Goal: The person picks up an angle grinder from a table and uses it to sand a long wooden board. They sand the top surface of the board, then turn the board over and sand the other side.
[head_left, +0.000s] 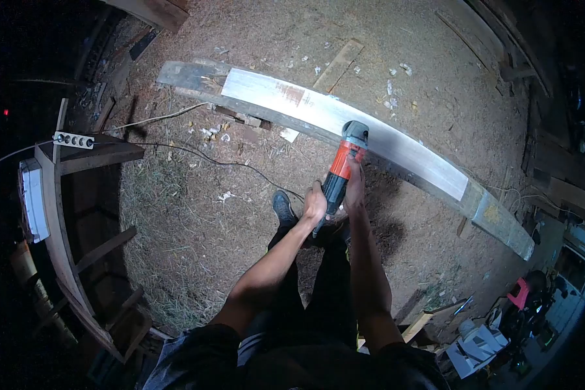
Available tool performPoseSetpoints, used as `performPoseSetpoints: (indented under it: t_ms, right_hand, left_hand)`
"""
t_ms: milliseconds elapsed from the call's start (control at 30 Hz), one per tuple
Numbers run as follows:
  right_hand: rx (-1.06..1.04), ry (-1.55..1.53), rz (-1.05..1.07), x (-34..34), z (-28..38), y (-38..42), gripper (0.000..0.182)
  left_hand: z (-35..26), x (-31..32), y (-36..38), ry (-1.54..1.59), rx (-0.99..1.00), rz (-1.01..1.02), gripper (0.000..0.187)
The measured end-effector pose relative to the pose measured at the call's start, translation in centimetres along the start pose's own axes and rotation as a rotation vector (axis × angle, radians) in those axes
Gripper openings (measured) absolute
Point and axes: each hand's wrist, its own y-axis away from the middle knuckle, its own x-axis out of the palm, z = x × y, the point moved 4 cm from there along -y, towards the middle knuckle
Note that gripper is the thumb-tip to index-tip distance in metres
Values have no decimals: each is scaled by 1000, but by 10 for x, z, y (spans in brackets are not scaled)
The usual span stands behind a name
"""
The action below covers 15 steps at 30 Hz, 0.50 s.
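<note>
A red and black angle grinder (339,166) is held in both hands, its grey head over the near edge of a pale board (396,144). My left hand (315,203) is wrapped round the black rear body of the tool. My right hand (355,185) grips it on the right side, nearer the head. The pale board lies on a longer, weathered grey plank (500,233). A brownish patch marks the pale surface left of the tool. Whether the tool's disc touches the board is hidden under the head.
A dark cord (240,164) runs over the ground from a power strip (73,140) on a wooden frame (58,227) at the left. A loose wood strip (339,64) lies beyond the plank. White drawers (478,348) stand at the lower right.
</note>
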Motion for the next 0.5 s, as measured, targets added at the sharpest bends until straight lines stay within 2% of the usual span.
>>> performPoseSetpoints:
  t_ms: [33,67,100,167,233,367,500]
  right_hand:
    - [-2,2,4,1,-1,0,43]
    - [-17,57,-12,2,-2,0,43]
    - [-31,113,-29,6,0,0,44]
    - [30,166,-6,16,1,0,44]
    - [91,217,14,31,7,2,45]
    - [0,436,12,56,17,3,44]
    - [-12,486,26,66,14,-3,46]
  left_hand:
    - [-14,-5,11,9,-48,13,50]
    - [7,-4,-8,-67,110,-65,51]
    - [1,-7,-4,-63,112,-69,51]
    - [-2,-9,4,252,-119,18,54]
    - [20,-8,-15,282,-101,-14,54]
    - [58,-10,-51,319,-91,-93,57]
    - [5,-29,-12,435,-99,-59,54]
